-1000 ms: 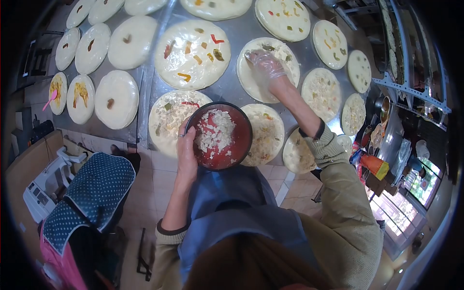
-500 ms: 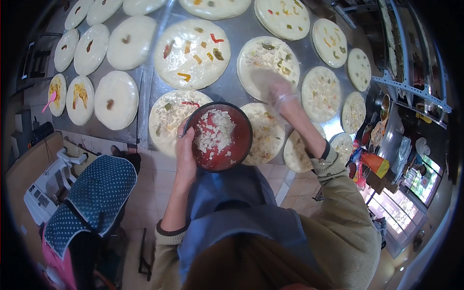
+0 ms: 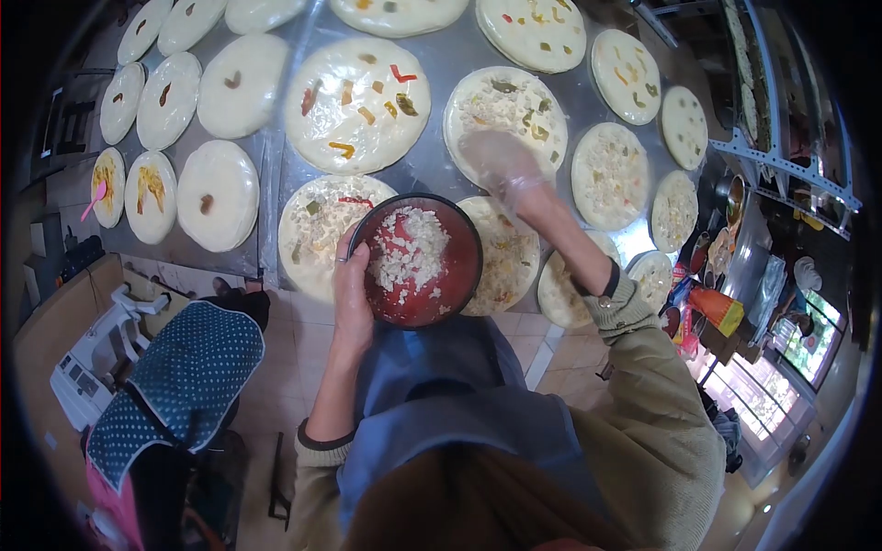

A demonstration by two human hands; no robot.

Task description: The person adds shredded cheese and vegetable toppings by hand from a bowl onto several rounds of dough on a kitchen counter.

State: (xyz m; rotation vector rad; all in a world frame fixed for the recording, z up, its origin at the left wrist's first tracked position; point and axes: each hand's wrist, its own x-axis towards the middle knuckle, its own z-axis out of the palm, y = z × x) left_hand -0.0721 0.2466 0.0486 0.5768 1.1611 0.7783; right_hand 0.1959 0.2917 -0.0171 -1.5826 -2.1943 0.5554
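Note:
My left hand (image 3: pixel 352 285) grips the left rim of a red bowl (image 3: pixel 441 289) with a dark edge. White crumbly bits (image 3: pixel 410 253) lie in the bowl. My right hand (image 3: pixel 503 165), in a clear plastic glove, is over the lower part of a round dough (image 3: pixel 505 106) that bears white crumbs and green strips. Motion smears its fingers, and what they hold cannot be made out. Left of that dough lies a glossy round (image 3: pixel 356 106) with red, orange and green strips. Partly behind the bowl is a crumb-covered round (image 3: pixel 317 230).
More dough rounds lie on the metal table (image 3: pixel 276 156), one with a pink spoon (image 3: pixel 95 200). At the lower left stands a person in a dotted apron (image 3: pixel 197 367) beside a white scale (image 3: pixel 92 367). A blue metal rack (image 3: pixel 781 170) is at the right.
My right hand has moved slightly left over the same dough round, still blurred. My left hand still holds the bowl in nearly the same place.

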